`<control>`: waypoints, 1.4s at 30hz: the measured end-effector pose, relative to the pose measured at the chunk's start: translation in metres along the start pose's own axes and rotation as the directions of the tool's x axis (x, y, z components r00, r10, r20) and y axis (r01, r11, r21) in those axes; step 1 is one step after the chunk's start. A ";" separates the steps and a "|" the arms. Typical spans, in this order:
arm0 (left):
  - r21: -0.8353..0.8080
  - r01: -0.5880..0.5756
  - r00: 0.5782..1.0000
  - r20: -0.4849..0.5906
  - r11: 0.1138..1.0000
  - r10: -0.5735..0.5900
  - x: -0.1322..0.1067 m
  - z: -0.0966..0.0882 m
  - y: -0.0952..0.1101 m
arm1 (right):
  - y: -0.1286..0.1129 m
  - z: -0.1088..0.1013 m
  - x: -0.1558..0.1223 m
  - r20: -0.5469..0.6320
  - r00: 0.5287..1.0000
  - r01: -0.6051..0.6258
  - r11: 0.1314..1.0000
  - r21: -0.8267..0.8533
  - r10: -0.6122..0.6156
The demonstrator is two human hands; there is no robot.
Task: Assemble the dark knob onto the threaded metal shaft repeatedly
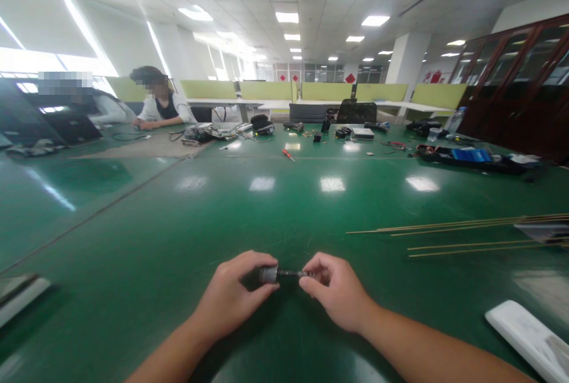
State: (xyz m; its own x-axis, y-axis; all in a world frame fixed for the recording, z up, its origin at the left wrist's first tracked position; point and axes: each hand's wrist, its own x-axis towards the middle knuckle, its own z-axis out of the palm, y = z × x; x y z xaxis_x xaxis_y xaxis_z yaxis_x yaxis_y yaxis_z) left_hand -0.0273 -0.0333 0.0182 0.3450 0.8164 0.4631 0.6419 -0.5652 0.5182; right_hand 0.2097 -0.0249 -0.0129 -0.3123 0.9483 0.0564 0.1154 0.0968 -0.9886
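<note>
Head view shows me both hands low in the middle, over the green desk point(249, 217). My left hand point(237, 288) has a small grey round part point(269, 275). That grip is pinched in around it, thumb below and fingers on top. My right hand point(333, 282) has the far end of a thin dark rod point(288, 274), with its grip nipped almost together. The rod sits between my hands, in line with the round part.

So one bit is done: both ends are held and lined up. The work looks part-way to me, as neither end is let go. I cannot tell if the rod is stuck fast in the part, so I cannot say how much is left.

Far off on the right is a long black tray point(457, 163) with blue things point(473, 155) in it. Near it stand a clear cup point(434, 134) and a clear bottle point(456, 119); I can't tell what is in them.
</note>
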 end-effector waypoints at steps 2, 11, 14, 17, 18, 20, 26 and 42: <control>0.004 0.001 1.000 0.003 1.000 -0.001 0.000 0.000 0.000 | 0.000 0.000 0.000 0.000 1.000 -0.002 1.000 0.004 0.002; 0.002 -0.018 1.000 0.004 1.000 0.018 0.000 -0.002 0.000 | 0.000 0.000 0.000 -0.003 1.000 -0.001 1.000 -0.002 0.001; 0.004 -0.013 1.000 0.005 1.000 0.013 0.001 -0.002 0.001 | 0.001 -0.001 0.001 -0.004 1.000 -0.004 1.000 0.000 0.004; 0.005 -0.011 1.000 0.004 1.000 0.011 0.001 -0.002 0.001 | 0.001 -0.001 0.001 -0.002 1.000 0.007 1.000 -0.002 -0.007; 0.004 -0.012 1.000 0.000 1.000 0.012 0.001 -0.002 0.001 | 0.001 -0.001 0.001 0.000 1.000 0.009 1.000 -0.003 -0.009; 0.004 -0.018 1.000 -0.008 1.000 0.018 0.001 -0.001 0.001 | 0.000 -0.001 0.001 0.001 1.000 0.005 1.000 -0.005 -0.005; 0.018 -0.023 1.000 -0.015 1.000 0.023 0.002 -0.001 0.001 | -0.001 -0.001 0.001 -0.003 1.000 0.004 1.000 -0.005 -0.004; 0.003 -0.017 1.000 -0.016 1.000 0.017 0.001 -0.002 0.000 | 0.001 -0.001 0.002 -0.013 1.000 0.005 1.000 0.007 -0.005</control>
State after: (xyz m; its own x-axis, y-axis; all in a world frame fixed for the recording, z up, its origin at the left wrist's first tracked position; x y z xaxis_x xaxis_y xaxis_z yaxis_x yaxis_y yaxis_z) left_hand -0.0286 -0.0328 0.0195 0.3445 0.8049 0.4832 0.6384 -0.5782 0.5081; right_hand 0.2099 -0.0232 -0.0139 -0.3004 0.9517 0.0635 0.1072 0.0998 -0.9892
